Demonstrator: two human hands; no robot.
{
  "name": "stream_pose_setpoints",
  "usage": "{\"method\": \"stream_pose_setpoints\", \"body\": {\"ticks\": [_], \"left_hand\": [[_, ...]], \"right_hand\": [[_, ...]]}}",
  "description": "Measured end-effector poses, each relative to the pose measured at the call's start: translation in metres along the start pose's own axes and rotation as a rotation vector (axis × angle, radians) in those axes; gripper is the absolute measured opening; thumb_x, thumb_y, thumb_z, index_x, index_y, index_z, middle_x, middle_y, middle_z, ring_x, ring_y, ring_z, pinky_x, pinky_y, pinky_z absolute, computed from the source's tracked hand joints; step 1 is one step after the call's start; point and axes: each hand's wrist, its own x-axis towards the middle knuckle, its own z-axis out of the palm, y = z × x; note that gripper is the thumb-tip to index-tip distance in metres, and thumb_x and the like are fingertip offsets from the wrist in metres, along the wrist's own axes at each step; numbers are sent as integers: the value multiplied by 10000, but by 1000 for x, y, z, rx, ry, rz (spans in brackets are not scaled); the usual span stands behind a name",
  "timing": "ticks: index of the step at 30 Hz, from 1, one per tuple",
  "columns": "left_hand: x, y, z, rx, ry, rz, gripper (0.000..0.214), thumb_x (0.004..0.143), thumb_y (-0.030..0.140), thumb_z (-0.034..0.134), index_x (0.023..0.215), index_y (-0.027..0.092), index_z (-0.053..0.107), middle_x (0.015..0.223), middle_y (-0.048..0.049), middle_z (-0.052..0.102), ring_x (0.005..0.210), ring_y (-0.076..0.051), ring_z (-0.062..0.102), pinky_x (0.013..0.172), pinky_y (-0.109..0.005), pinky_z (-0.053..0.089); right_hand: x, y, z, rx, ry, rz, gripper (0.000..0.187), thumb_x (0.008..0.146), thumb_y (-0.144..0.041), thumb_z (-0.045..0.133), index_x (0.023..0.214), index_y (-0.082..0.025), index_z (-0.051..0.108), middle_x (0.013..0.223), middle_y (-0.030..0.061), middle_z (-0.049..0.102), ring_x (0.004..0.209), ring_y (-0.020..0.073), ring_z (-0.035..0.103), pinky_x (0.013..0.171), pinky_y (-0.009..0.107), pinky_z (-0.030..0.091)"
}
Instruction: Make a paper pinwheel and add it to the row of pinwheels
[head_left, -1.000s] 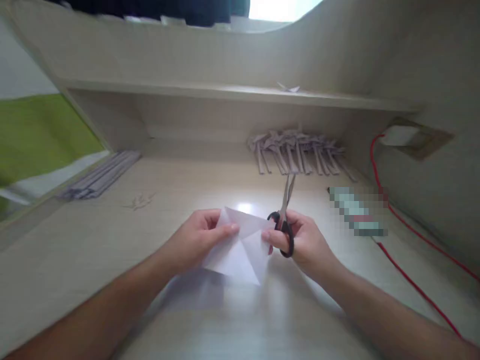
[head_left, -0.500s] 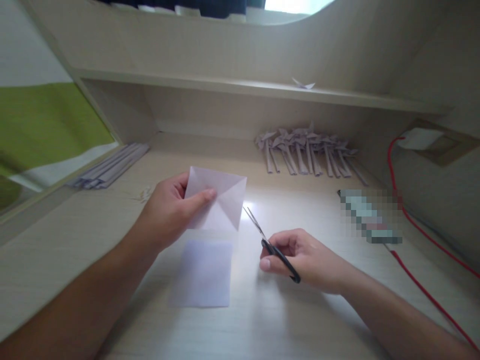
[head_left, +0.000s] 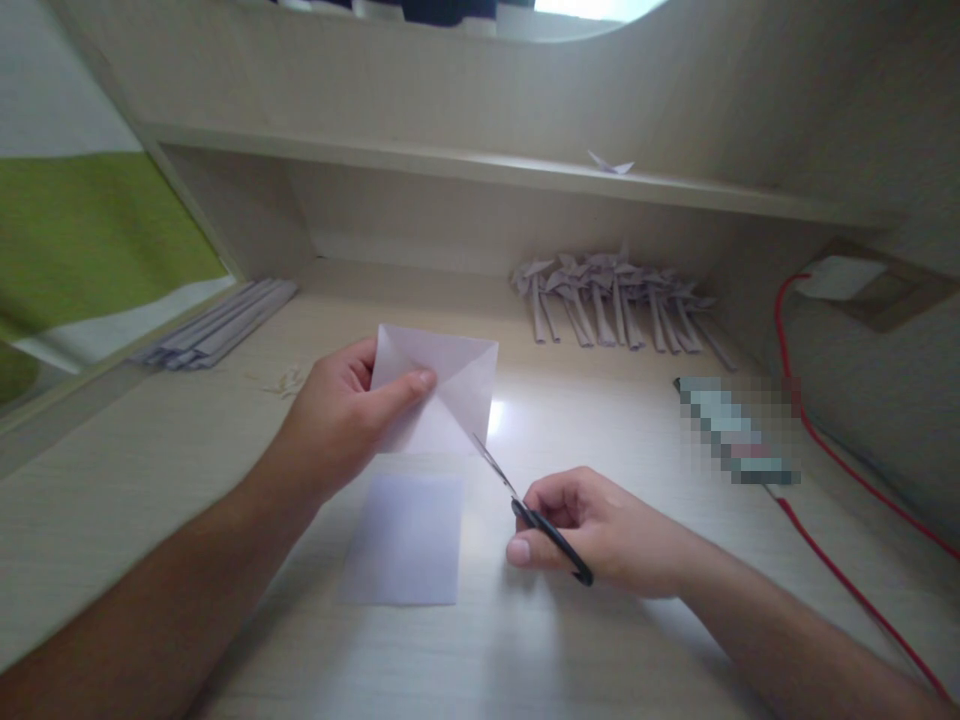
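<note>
My left hand (head_left: 349,415) pinches a square sheet of white paper (head_left: 459,385) by its left side, thumb on top, holding it up off the desk. Diagonal creases cross this sheet. My right hand (head_left: 581,530) grips a pair of scissors (head_left: 551,535) with black handles, fingers in the loops. The scissors' thin metal blades reach the lower right corner of the held paper, along its diagonal crease. Below it, a second white paper square (head_left: 409,545) lies flat on the desk (head_left: 285,610).
Several paper pinwheels on rolled sticks (head_left: 615,295) lie at the back right. Rolled paper sticks (head_left: 225,325) are piled at the left. A blurred-out phone (head_left: 731,430) rests at the right by a red cable (head_left: 847,575). A folded paper piece (head_left: 611,164) sits on the shelf (head_left: 450,160).
The scissors have moved up and left with my right hand, from beside the paper's lower right corner onto it. My left hand keeps hold of the paper nearly in place.
</note>
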Motion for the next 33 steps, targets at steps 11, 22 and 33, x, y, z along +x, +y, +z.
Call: {"method": "stream_pose_setpoints", "body": {"ticks": [11,22,33], "left_hand": [[-5,1,6,-40,-31,-12,328,787,396,804,1006,156,765,1005,-96,807,736,-229,702,621,-293,533],[-4,4,6,-3,2,-92,279,844,457,732,837,179,716,697,-21,712,550,-163,620,477,-232,428],[-2,3,6,174,37,-82,328,824,475,710,692,179,664,550,10,585,443,-131,474,402,-231,311]], "right_hand": [[-1,1,1,0,2,-14,438,756,-518,855,740,-160,604,636,-50,448,582,87,339,521,263,206],[-1,-1,0,-53,20,-29,515,770,-579,831,663,-189,512,587,-73,360,554,84,279,510,284,172],[0,2,-2,-94,34,-13,527,759,-577,835,632,-194,495,568,-74,354,539,83,275,493,281,171]]}}
